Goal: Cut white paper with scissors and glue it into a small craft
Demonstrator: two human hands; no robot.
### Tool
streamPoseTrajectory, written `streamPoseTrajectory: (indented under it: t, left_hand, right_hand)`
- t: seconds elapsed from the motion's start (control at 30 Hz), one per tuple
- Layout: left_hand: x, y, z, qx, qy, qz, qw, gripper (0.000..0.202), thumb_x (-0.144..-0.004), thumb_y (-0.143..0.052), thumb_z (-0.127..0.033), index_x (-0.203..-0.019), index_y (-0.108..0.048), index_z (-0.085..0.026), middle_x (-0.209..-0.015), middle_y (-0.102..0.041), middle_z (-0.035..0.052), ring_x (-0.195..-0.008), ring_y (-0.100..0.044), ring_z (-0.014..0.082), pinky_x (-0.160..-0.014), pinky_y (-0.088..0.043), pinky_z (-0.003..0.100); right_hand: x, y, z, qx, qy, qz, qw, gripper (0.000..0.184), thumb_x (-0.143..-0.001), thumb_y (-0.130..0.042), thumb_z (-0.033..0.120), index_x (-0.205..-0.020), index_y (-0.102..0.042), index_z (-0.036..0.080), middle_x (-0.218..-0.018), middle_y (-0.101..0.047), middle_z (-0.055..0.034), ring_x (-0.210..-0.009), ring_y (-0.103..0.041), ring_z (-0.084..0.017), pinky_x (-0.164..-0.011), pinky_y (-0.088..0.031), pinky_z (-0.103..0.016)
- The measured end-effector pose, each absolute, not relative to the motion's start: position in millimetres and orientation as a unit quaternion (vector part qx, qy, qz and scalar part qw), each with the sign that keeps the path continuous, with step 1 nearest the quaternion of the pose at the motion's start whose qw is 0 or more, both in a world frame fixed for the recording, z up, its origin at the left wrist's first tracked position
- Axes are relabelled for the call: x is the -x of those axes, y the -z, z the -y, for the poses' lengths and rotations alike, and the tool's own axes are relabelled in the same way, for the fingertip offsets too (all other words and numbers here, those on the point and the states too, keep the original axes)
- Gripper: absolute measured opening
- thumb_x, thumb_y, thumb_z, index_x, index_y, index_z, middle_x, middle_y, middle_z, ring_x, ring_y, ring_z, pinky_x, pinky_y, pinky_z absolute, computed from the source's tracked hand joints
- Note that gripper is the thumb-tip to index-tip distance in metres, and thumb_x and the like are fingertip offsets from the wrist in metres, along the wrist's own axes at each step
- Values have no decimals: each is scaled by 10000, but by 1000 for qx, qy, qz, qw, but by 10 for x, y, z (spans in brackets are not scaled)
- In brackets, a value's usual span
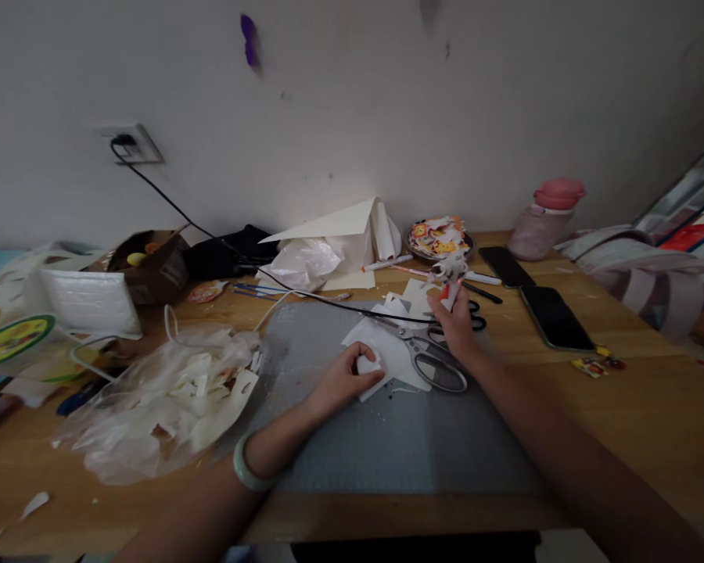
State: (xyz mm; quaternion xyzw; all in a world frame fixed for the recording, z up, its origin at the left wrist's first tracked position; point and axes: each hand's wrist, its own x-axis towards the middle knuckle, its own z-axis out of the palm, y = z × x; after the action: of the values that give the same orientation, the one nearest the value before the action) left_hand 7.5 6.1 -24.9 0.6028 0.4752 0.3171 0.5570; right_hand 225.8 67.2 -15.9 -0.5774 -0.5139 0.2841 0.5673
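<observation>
My left hand [347, 377] rests on the grey cutting mat [387, 438], its fingers curled round a small white paper scrap [368, 364]. A pale green bangle sits on that wrist. My right hand [454, 322] is raised a little further back, closed on a white paper cut-out with an orange-red part [449, 280]. Large grey-handled scissors [431, 358] lie on white paper pieces between the two hands, just below my right hand.
A clear plastic bag of paper offcuts [170, 403] lies left of the mat. Two dark phones [554, 317] lie at the right, a pink-lidded bottle [548, 219] behind them. A plate of stickers [439, 237], markers, folded paper and a black cable cross the back.
</observation>
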Motion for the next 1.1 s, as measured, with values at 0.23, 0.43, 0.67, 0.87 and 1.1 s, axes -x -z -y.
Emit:
streamPoseTrajectory:
  t: [0.23, 0.43, 0.67, 0.87, 1.1]
  left_hand:
    - [-102, 193, -40, -559, -327, -464, 604, 245, -711, -572, -398, -789, -467, -191, -571, -406, -70, -481, -362, 84, -468, -292, 204]
    - [-104, 148, -33, -520, -352, -462, 626, 207, -713, -565, -362, -761, -506, -169, -611, -449, -53, -506, -405, 81, -503, -344, 211]
    - [-112, 146, -48, -511, -350, -460, 637, 186, -688, -590, -274, -829, -517, -176, -657, -452, -51, -560, -432, 82, -498, -371, 190]
    - [-100, 172, -88, -515, -312, -457, 655, 198, -694, -594, -270, -840, -525, -157, -650, -487, -39, -529, -434, 74, -462, -367, 185]
    - [-85, 177, -93, -546, -298, -452, 640, 167, -708, -574, -258, -833, -551, -150, -649, -502, -37, -509, -435, 71, -466, -366, 193]
  right_hand:
    - [-2278, 196, -703, 567, -302, 497, 583, 462, -688, -564, 472, -1045, -446, 204, -980, -588, -60, -915, -570, -209, -793, -473, -355]
    - [-2257, 203, -712, 532, -323, 506, 597, 501, -616, -608, 411, -1049, -441, 220, -984, -595, -47, -929, -571, -199, -858, -458, -346]
    - [-2277, 343, -760, 507, -304, 536, 602, 539, -529, -630, 238, -1042, -465, 227, -983, -600, -36, -919, -563, -219, -870, -440, -377]
    - [-2260, 309, -739, 536, -254, 581, 558, 356, -517, -592, 212, -861, -500, 214, -841, -602, -22, -809, -550, -214, -776, -454, -362]
    - [-2237, 255, -684, 515, -240, 678, 467, 227, -563, -579, 221, -777, -504, 208, -759, -580, -4, -718, -522, -183, -661, -432, -304]
